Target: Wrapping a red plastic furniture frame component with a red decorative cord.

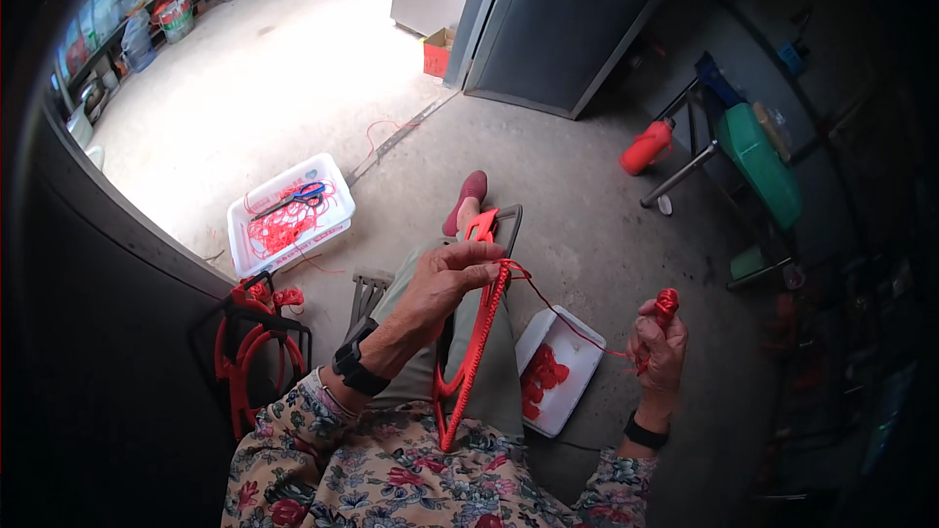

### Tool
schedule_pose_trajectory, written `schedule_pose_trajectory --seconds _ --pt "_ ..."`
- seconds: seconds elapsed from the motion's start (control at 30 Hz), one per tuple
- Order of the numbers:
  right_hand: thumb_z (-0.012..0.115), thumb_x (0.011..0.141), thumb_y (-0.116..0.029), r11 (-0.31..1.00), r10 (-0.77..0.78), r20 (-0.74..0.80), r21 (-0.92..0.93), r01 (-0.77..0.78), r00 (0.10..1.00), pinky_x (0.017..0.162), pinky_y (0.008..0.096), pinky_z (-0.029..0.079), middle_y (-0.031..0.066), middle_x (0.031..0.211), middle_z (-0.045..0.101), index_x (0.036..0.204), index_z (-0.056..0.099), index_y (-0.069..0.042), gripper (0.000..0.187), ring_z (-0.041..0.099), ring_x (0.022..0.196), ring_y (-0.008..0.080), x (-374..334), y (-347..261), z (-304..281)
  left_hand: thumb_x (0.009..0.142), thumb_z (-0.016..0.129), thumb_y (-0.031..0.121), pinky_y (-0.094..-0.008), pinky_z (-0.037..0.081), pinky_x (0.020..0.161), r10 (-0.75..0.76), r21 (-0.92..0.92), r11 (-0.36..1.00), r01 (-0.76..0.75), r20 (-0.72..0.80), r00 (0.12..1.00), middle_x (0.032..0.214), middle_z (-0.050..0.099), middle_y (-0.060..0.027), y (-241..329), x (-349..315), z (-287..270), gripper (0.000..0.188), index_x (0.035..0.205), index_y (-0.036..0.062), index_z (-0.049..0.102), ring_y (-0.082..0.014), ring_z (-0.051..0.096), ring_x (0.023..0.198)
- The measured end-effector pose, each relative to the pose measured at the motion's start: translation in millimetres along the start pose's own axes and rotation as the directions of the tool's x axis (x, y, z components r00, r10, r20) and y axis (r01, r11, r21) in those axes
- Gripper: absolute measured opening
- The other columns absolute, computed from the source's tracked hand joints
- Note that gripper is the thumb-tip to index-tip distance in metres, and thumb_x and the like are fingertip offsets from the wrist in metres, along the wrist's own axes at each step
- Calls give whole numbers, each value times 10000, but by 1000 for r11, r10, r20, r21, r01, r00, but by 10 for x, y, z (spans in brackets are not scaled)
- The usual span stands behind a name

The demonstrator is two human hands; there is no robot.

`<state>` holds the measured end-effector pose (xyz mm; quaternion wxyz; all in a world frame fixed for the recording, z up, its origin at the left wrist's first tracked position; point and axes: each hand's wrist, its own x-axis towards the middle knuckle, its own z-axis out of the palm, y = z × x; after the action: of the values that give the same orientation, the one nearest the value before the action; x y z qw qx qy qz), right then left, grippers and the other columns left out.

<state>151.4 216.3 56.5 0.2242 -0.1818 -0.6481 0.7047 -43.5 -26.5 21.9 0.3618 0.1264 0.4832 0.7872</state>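
Across my lap lies a long red frame (475,352), its edge bound in tight turns of red cord, with a dark grey metal piece (511,225) at its far end. My left hand (445,279) is closed, thumb and fingers pinching the red cord (528,279) where it meets the bound edge. From there the cord runs taut to the right. Held out to the right, my right hand (659,350) is wrapped round a wound bundle of red cord (667,305), which sticks up above the fist.
A white tray (342,222) on the floor at left holds red cord scraps and blue-handled scissors (305,194). Another white tray (584,372) with red pieces stands beside my right leg. Red-bound frames (235,357) lean at left. A red bottle (646,149) and green-seated chair (758,164) stand right.
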Motion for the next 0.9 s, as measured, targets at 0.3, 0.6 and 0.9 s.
schedule_pose_trajectory --seconds 0.3,0.6,0.9 --pt "669 866 -192 988 139 168 47 -149 976 445 206 365 -37 605 467 1051 561 -31 268 414 465 41 226 181 698 843 695 82 -237 461 787 88 -35 996 -87 27 996 901 683 -41 -40 147 -129 181 1002 -2 681 -96 597 858" --pt "716 834 -88 963 141 168 207 -175 976 454 199 378 -55 638 447 1143 537 -4 367 426 485 39 192 409 1230 837 702 63 -229 463 747 266 179 951 -252 -60 962 855 664 -39 -99 384 -76 135 951 -8 713 -87 597 807" --pt "686 874 -146 991 -95 -13 -93 93 995 475 190 366 -53 702 543 959 630 -52 139 465 549 18 457 368 1260 847 655 0 -243 493 777 86 179 980 -86 5 996 896 671 -53 -267 473 -141 168 1011 -26 679 -107 609 821"
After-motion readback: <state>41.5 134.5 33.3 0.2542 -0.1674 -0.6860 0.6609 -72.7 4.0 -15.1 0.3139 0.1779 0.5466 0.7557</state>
